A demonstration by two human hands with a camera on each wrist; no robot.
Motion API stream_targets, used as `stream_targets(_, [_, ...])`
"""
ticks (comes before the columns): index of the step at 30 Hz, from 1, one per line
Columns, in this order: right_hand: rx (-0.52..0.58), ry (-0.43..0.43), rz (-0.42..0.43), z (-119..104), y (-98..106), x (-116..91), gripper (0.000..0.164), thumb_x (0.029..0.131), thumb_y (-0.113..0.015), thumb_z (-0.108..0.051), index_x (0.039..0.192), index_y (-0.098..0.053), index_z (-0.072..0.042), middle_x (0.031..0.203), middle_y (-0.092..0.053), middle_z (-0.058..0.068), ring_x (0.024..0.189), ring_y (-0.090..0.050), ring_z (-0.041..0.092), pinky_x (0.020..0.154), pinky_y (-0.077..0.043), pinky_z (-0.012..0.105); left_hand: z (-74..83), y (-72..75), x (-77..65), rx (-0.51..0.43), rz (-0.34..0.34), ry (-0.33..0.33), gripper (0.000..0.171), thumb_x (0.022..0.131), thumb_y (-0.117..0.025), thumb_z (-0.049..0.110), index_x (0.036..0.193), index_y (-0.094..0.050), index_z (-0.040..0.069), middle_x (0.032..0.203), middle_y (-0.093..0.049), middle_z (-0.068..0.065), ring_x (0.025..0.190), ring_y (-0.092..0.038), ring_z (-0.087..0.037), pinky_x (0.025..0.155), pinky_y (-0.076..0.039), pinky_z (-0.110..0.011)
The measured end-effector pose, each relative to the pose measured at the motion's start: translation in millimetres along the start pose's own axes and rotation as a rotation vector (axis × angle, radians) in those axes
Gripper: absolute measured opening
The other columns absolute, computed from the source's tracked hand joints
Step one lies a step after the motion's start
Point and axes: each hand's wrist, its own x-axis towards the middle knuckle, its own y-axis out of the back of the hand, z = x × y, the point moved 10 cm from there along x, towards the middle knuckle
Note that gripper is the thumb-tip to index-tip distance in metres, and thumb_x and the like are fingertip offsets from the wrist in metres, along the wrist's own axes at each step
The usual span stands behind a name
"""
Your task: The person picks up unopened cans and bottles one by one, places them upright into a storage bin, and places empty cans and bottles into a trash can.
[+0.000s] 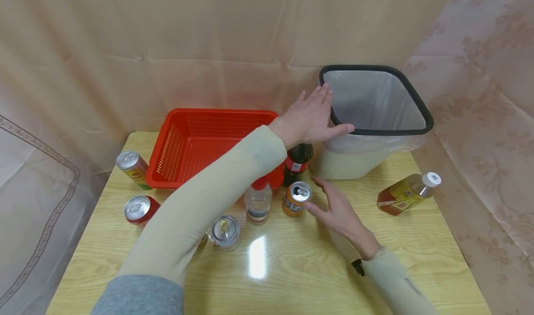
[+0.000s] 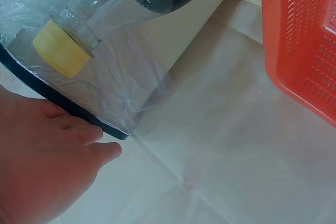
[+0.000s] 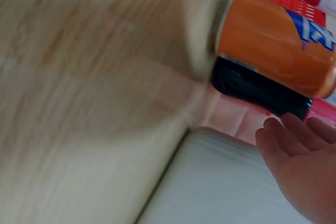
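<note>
My left hand (image 1: 310,116) rests at the near left corner of a bin (image 1: 346,162) with a black rim, its fingers extended along the edge. In the left wrist view that hand (image 2: 58,150) lies against the dark rim (image 2: 79,111). Below it a dark cola bottle (image 1: 297,164) stands beside the bin; its yellow cap (image 2: 62,49) shows in the left wrist view. My right hand (image 1: 338,208) is just right of an orange soda can (image 1: 292,206), fingers apart and not curled round it. In the right wrist view, the can (image 3: 273,40) is beyond the fingertips.
A red basket (image 1: 167,153) stands at the back left. A clear red-capped bottle (image 1: 257,204), a silver can (image 1: 225,234), a red can (image 1: 141,210) and a yellowish can (image 1: 134,166) are around it. A tea bottle (image 1: 406,194) leans at the right.
</note>
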Motion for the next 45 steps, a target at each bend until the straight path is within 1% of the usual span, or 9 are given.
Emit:
stream_targets(6, [0.074, -0.051, -0.036, 6.9, -16.9, 2.8, 0.095, 0.089, -0.078, -0.048, 0.162, -0.031, -0.009, 0.163, -0.036, 0.015, 0.149, -0.035, 0.038, 0.118, -0.032, 0.062, 1.2, -0.3, 1.0, 0.002, 0.001, 0.0, 0.105, 0.096, -0.028, 0.081, 0.166, -0.004, 0.006, 0.174, 0.004, -0.009, 0.16, 0.001, -0.024, 0.128, -0.003, -0.046])
stream_targets(10, [0.141, -0.08, -0.041, 12.4, -27.6, 3.8, 0.104, 0.085, -0.083, -0.046, 0.163, -0.025, -0.009, 0.165, -0.032, 0.014, 0.15, -0.032, 0.038, 0.119, -0.029, 0.063, 2.0, -0.9, 1.5, 0.0, -0.003, 0.003, 0.105, 0.096, -0.027, 0.081, 0.166, -0.003, 0.007, 0.174, 0.005, -0.009, 0.16, 0.002, -0.024, 0.128, -0.003, -0.046])
stream_targets(17, [0.25, -0.123, 0.016, 19.7, -39.9, 5.5, 0.115, 0.079, -0.092, -0.03, 0.165, -0.019, -0.009, 0.167, -0.028, 0.015, 0.151, -0.031, 0.038, 0.12, -0.026, 0.063, 4.9, -0.8, 1.7, -0.004, -0.006, -0.008, 0.104, 0.096, -0.027, 0.08, 0.167, -0.005, 0.008, 0.174, 0.006, -0.008, 0.16, 0.003, -0.023, 0.128, -0.002, -0.047])
stream_targets(21, [0.278, -0.137, 0.038, 19.9, -42.6, 7.6, 0.118, 0.077, -0.094, -0.026, 0.166, -0.017, -0.011, 0.168, -0.027, 0.014, 0.15, -0.033, 0.036, 0.12, -0.027, 0.061, 5.3, -0.5, 2.0, -0.003, -0.003, -0.008, 0.103, 0.097, -0.028, 0.08, 0.167, -0.004, 0.008, 0.174, 0.006, -0.008, 0.16, 0.002, -0.023, 0.128, -0.002, -0.046])
stream_targets(24, [0.276, -0.152, 0.038, 19.3, -44.2, 7.1, 0.113, 0.078, -0.094, -0.029, 0.164, -0.023, -0.01, 0.161, -0.041, 0.016, 0.143, -0.044, 0.035, 0.118, -0.033, 0.059, 5.3, -0.9, 1.9, -0.004, -0.003, -0.005, 0.103, 0.097, -0.028, 0.079, 0.167, -0.005, 0.008, 0.174, 0.005, -0.008, 0.16, 0.002, -0.023, 0.128, -0.003, -0.046])
stream_targets(29, [0.244, -0.151, 0.068, 16.1, -41.6, 3.6, 0.089, 0.081, -0.091, -0.027, 0.151, -0.043, -0.002, 0.135, -0.065, 0.017, 0.125, -0.061, 0.033, 0.108, -0.046, 0.055, 5.9, -1.6, 1.8, -0.009, -0.009, -0.003, 0.104, 0.096, -0.028, 0.08, 0.167, -0.003, 0.008, 0.174, 0.007, -0.008, 0.16, 0.003, -0.023, 0.128, -0.002, -0.046])
stream_targets(34, [0.226, -0.116, 0.097, 12.1, -37.4, 0.2, 0.075, 0.081, -0.09, -0.021, 0.141, -0.05, 0.001, 0.127, -0.069, 0.017, 0.117, -0.066, 0.032, 0.102, -0.051, 0.054, 6.1, -1.5, 1.3, -0.012, -0.008, 0.0, 0.103, 0.096, -0.028, 0.08, 0.167, -0.004, 0.008, 0.174, 0.007, -0.007, 0.16, 0.003, -0.023, 0.128, -0.002, -0.046])
stream_targets(40, [0.241, -0.133, 0.093, 12.6, -29.7, -5.7, 0.073, 0.081, -0.09, -0.02, 0.139, -0.05, -0.002, 0.127, -0.068, 0.015, 0.118, -0.065, 0.032, 0.102, -0.05, 0.055, 6.3, -1.5, 1.2, -0.007, -0.009, 0.004, 0.103, 0.097, -0.028, 0.08, 0.167, -0.004, 0.009, 0.174, 0.007, -0.008, 0.16, 0.003, -0.023, 0.128, -0.003, -0.047])
stream_targets(45, [0.232, -0.084, 0.106, 7.0, -18.6, -9.2, 0.072, 0.079, -0.091, -0.017, 0.137, -0.051, -0.001, 0.125, -0.069, 0.015, 0.116, -0.066, 0.032, 0.099, -0.052, 0.055, 5.7, -1.8, 1.0, -0.007, -0.01, 0.006, 0.103, 0.097, -0.028, 0.079, 0.167, -0.004, 0.009, 0.174, 0.006, -0.008, 0.16, 0.003, -0.024, 0.128, -0.003, -0.046])
